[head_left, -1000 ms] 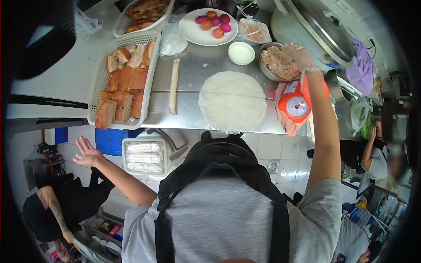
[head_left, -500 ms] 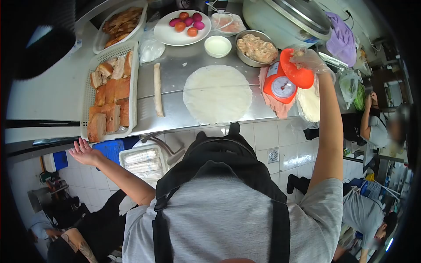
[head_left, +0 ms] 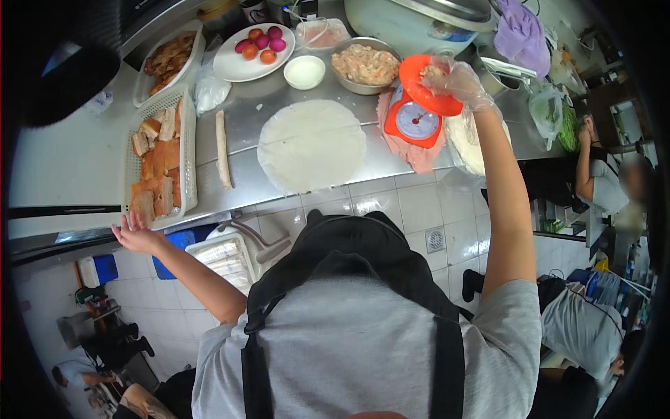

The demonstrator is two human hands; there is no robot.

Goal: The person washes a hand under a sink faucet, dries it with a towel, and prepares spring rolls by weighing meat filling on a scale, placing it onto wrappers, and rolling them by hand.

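My right hand (head_left: 466,82), in a clear plastic glove, is over the orange pan (head_left: 442,101) of a dial scale (head_left: 417,120). Its fingers are closed round a lump of pale meat filling (head_left: 434,75), which they partly hide. A pink cloth (head_left: 421,158) lies under the scale. Left of the scale is a steel bowl of the same filling (head_left: 364,64), and a round sheet of dough (head_left: 310,145) lies flat on the steel counter. My left hand (head_left: 138,236) is bare, open with fingers spread, close to the near corner of a basket of roast pork pieces (head_left: 187,167).
A thin dough roll (head_left: 222,150) lies between basket and sheet. Behind are a plate of eggs and tomatoes (head_left: 230,68), a white bowl (head_left: 305,72) and a large lidded pot (head_left: 419,28). Other people (head_left: 593,178) work to the right and lower left.
My view has shifted, so the counter items sit further left. My right hand stays at the scale pan with the meat filling. My left hand remains spread, its fingers now nearer the basket corner.
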